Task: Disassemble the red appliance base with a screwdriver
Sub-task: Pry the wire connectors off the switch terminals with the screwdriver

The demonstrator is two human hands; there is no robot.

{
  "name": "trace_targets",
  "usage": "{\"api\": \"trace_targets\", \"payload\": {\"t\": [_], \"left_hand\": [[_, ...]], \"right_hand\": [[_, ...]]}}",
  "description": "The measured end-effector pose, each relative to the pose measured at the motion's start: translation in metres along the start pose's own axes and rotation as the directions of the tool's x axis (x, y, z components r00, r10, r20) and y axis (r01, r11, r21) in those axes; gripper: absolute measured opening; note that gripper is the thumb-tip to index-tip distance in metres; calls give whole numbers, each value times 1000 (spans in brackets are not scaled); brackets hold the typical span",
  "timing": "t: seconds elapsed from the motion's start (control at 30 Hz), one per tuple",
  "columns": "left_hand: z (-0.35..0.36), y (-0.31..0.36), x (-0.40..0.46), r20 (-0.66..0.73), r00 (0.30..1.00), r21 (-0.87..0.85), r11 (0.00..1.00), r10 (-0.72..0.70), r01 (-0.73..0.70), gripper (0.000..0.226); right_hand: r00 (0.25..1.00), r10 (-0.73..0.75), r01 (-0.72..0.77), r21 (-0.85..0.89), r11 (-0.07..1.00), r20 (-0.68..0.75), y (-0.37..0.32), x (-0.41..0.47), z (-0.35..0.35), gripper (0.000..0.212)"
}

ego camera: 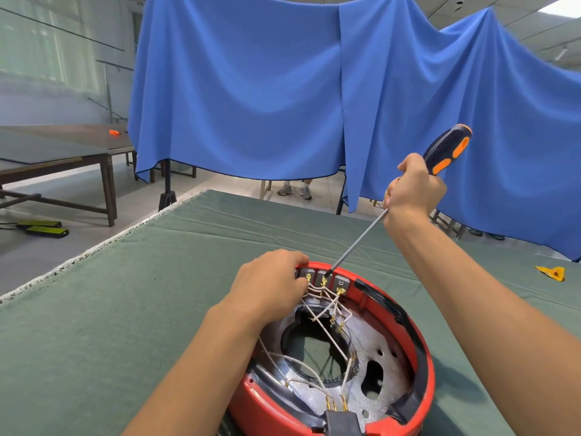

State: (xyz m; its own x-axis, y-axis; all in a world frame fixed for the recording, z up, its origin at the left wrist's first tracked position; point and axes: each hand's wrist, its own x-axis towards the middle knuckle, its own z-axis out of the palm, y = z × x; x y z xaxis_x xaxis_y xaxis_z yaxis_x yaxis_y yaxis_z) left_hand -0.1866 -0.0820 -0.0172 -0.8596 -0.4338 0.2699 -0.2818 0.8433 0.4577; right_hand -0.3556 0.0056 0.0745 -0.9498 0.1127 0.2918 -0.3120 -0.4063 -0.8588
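We see the red base (pixel 421 347) lying open side up on the green cloth (pixel 125 309), at the near edge of the table, low and centre-right in view. Inside it show a grey metal plate (pixel 386 366) with holes, white wires (pixel 317 309) with brass terminals, and a black plug block (pixel 341 421) at the near rim.

Our left hand (pixel 270 284) rests on the far-left rim of the base. Its fingers are curled over the rim, fingertips down among the wires by the leftmost brass terminal. Whether they pinch a wire or only press there, we cannot tell; the grip on the rim itself is plain.

Our right hand (pixel 415 193) is raised above and beyond the base, closed in a full fist round the screwdriver (pixel 446 151). The fist sits at the lower end of the black and orange handle; the upper part of the handle sticks out above the thumb. The steel shaft runs down and to the left from the fist, and its tip touches the middle one of three grey terminal blocks (pixel 323 275) at the far rim, just right of the left fingertips.

A yellow scrap (pixel 551 273) lies on the cloth, well apart to the right. Blue drapes (pixel 251 89) hang behind the table.
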Motion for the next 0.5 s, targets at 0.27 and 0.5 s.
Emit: {"api": "trace_targets", "payload": {"t": [0.27,0.5], "left_hand": [[0,0,-1,11,1000,2,1000,-2,2,40],[-1,1,-2,10,1000,-2,1000,0,0,38]], "right_hand": [[999,7,-10,-82,997,-35,6,5,2,27],[997,59,-67,-163,984,-57,12,12,8,24]]}}
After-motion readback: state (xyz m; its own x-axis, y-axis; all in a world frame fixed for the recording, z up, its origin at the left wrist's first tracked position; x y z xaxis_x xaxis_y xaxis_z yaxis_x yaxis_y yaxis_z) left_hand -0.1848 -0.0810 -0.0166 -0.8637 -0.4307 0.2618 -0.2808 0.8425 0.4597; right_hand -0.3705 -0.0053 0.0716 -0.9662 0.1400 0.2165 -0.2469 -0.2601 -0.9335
